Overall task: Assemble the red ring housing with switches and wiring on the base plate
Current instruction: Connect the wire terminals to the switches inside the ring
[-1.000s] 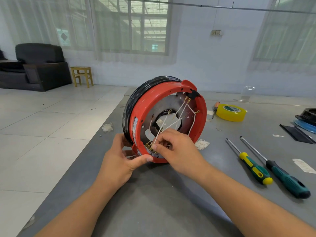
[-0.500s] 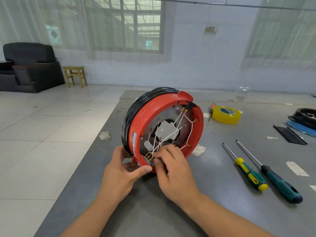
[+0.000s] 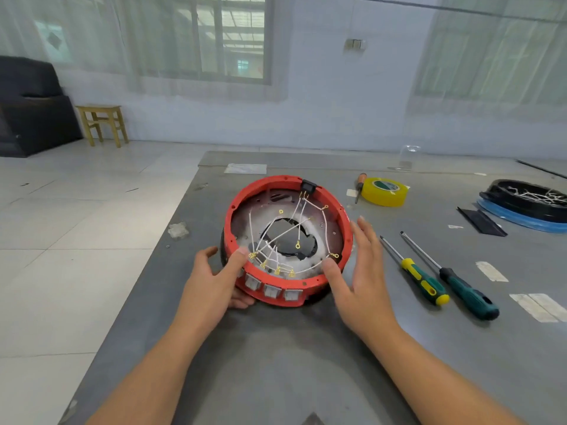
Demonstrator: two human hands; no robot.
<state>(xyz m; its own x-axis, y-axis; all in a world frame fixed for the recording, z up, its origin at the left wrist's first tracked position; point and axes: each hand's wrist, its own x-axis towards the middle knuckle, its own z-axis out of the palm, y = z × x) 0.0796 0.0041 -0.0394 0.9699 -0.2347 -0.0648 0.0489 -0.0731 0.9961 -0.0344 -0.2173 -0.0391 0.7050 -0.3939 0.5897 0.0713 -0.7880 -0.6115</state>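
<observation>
The red ring housing (image 3: 337,210) lies nearly flat on the grey table (image 3: 276,363), open side up. Several grey rocker switches (image 3: 271,290) line its near wall, and a black switch (image 3: 307,186) sits at the far rim. White wires (image 3: 288,230) with brass terminals cross over the metal base plate (image 3: 331,231) inside. My left hand (image 3: 214,280) grips the near-left rim, thumb on the edge and fingers under the wall. My right hand (image 3: 359,271) is at the right side with straight fingers, its thumb touching the near-right rim.
Two screwdrivers (image 3: 426,277) (image 3: 460,286) lie right of the housing. A yellow tape roll (image 3: 384,191) and a small orange-handled tool (image 3: 359,187) sit behind. A black and blue round part (image 3: 527,207) and a black strip (image 3: 481,222) are far right. The table's left edge is close.
The housing has been tipped from standing on edge to lying nearly flat. My right hand let go of the wires and moved to the right rim.
</observation>
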